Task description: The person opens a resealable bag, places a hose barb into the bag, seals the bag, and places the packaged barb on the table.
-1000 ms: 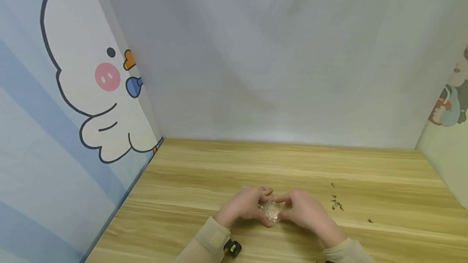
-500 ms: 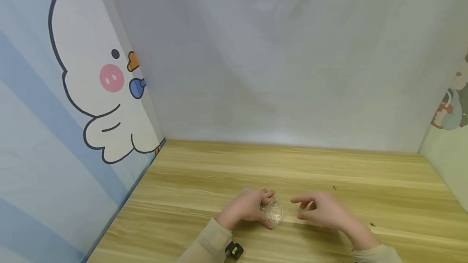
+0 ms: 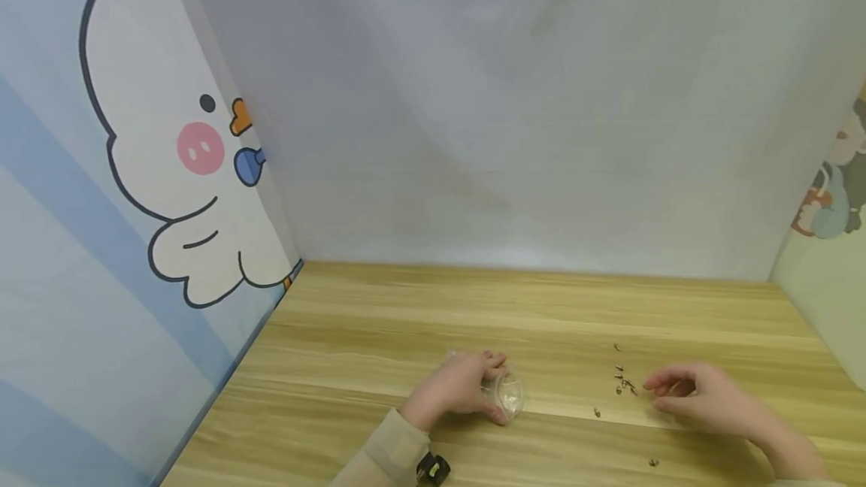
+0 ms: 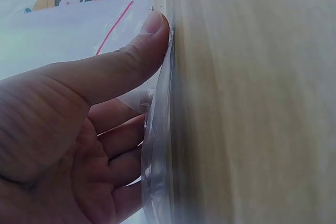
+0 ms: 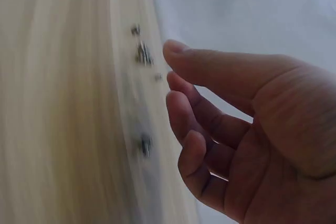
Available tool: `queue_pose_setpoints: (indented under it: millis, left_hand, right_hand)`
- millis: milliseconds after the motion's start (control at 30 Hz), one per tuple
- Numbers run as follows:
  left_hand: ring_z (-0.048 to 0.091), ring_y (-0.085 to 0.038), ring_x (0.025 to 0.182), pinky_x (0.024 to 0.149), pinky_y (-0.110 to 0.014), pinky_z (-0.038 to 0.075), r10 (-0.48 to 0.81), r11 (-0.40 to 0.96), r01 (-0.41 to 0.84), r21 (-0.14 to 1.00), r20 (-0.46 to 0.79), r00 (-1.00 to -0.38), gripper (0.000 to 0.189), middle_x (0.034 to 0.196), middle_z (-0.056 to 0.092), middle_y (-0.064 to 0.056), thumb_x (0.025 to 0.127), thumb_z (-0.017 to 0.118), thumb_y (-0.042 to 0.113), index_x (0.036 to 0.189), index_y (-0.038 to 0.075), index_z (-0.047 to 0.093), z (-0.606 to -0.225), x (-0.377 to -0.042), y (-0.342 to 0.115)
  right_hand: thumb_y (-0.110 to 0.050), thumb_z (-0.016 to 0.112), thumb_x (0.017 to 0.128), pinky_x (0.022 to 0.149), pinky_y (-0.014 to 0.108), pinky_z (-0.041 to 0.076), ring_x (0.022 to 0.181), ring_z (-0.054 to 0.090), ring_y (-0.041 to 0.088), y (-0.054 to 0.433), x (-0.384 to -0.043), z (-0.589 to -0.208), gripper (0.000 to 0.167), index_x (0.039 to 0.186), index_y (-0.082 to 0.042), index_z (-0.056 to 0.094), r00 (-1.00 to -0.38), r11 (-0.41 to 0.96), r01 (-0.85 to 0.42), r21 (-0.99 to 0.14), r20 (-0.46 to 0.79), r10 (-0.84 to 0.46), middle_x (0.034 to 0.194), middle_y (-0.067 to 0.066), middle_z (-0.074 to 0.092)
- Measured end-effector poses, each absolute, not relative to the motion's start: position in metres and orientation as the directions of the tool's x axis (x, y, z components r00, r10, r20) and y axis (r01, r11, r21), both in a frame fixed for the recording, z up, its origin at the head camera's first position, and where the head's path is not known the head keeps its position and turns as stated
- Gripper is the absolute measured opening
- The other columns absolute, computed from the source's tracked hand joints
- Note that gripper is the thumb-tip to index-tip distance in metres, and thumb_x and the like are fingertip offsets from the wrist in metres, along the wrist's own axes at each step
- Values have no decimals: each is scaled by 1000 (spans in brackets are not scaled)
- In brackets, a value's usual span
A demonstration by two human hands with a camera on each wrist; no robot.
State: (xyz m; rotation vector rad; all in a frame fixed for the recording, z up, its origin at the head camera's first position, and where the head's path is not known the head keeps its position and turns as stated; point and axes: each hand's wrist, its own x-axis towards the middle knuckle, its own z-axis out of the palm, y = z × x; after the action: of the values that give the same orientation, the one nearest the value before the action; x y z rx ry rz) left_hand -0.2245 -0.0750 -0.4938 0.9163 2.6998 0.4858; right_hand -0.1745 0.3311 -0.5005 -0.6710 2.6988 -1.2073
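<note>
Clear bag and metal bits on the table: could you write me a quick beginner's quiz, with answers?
1. True or false: the cluster of metal bits lies nearer the right grip than the left grip.
2. Which touches the clear bag: A left grip, B right grip, C both?
3. Fill in: in the left wrist view, the bag's stripe is ____.

Key: 1 true; 2 A; 3 pinkish red.

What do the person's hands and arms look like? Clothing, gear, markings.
Left hand and right hand: bare, no gloves. Left sleeve: long, plain beige. Small black device beside it, with a yellow-green mark. Right sleeve: only a pale sliver at the frame's bottom edge.
</note>
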Motion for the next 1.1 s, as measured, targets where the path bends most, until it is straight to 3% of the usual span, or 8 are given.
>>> queue_pose_setpoints:
  millis: [133, 367, 600, 800, 1100]
  left_hand:
    - [47, -25, 150, 125, -52, 36, 620, 749, 536, 389, -125, -775, 86, 161, 52, 2, 74, 97, 42, 148, 13, 64, -495, -224, -74]
    - [47, -23, 151, 124, -60, 34, 620, 753, 536, 382, -136, -773, 87, 161, 51, 3, 73, 97, 43, 149, 15, 64, -496, -222, -73]
    - [46, -23, 151, 125, -53, 34, 623, 749, 536, 390, -139, -769, 87, 161, 50, 3, 74, 97, 42, 149, 14, 63, -496, -223, -73]
    - [45, -23, 152, 124, -62, 33, 618, 753, 530, 391, -143, -773, 88, 162, 50, 4, 73, 97, 42, 150, 16, 63, -494, -222, -74]
    - [45, -21, 151, 123, -63, 33, 605, 767, 524, 372, -143, -784, 88, 161, 50, 6, 73, 97, 43, 150, 20, 63, -494, -221, -75]
  right_hand:
    - [0, 80, 92, 70, 22, 58, 84, 65, -2, 361, -175, -502, 16, 107, 5, 75, -883, 580, -338, -741, 35, -469, 96, -4, 75]
    - [-4, 81, 94, 71, 23, 58, 85, 63, -1, 378, -174, -503, 16, 107, 1, 74, -854, 591, -302, -748, -62, -516, 96, -2, 74]
    - [-7, 81, 94, 70, 23, 56, 83, 62, -3, 379, -174, -504, 11, 101, -3, 74, -863, 621, -314, -718, -57, -502, 94, -11, 72]
    - [-12, 83, 93, 68, 23, 54, 80, 60, -4, 379, -174, -504, 11, 97, -4, 76, -877, 669, -305, -678, -75, -475, 90, -15, 72]
    - [-11, 82, 94, 67, 23, 53, 79, 61, -4, 378, -174, -503, 7, 95, -8, 77, -880, 682, -299, -667, -83, -467, 89, -15, 73]
